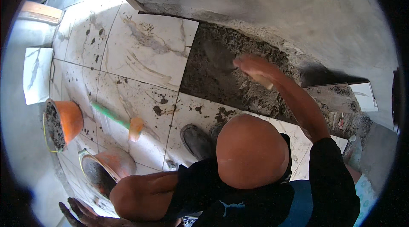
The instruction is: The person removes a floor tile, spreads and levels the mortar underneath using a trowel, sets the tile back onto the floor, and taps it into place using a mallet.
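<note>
My right hand (250, 65) is closed around a trowel (263, 81). The pale end of its handle sticks out below my wrist, and its blade is a dark blur to the left of my fingers. The blade is over the grey mortar bed (213, 73), smooth beside the laid tile and rough and crumbly toward the right. At the lower left, my left hand (79, 213) holds nothing, its dirty fingers spread, below a bucket (117, 161) of grey material. Marbled white floor tiles (145, 48) border the bed, smeared with mortar.
A rubber mallet (135, 129) with a green handle lies on the tiles. Beside the left wall stand an orange bucket (71, 118) of mortar and an upright tile piece (38, 75). A bare grey wall (272, 1) bounds the bed. A board (332, 98) lies at the right.
</note>
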A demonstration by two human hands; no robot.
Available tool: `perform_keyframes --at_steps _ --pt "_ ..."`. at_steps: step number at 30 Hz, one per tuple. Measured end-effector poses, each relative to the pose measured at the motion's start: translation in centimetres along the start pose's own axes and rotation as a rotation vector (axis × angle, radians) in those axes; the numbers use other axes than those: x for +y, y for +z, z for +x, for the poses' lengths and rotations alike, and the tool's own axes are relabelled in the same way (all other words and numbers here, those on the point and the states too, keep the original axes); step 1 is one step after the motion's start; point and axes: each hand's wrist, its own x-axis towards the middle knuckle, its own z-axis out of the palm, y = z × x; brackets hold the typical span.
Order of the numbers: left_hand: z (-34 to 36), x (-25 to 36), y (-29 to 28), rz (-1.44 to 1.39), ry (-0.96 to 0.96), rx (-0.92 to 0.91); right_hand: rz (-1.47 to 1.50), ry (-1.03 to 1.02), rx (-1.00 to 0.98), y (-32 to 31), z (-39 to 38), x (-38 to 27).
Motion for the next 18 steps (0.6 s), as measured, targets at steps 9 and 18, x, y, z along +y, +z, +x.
perform_keyframes --at_steps 9,18 --pt "0.2 -3.7 -1.4 0.029 0.162 -0.101 0.371 0.082 -0.029 -1.0 0.9 0.7" --pt "-0.5 0.1 -2.8 0.609 0.619 -0.224 0.181 0.006 -0.100 4.2 -1.5 -1.7"
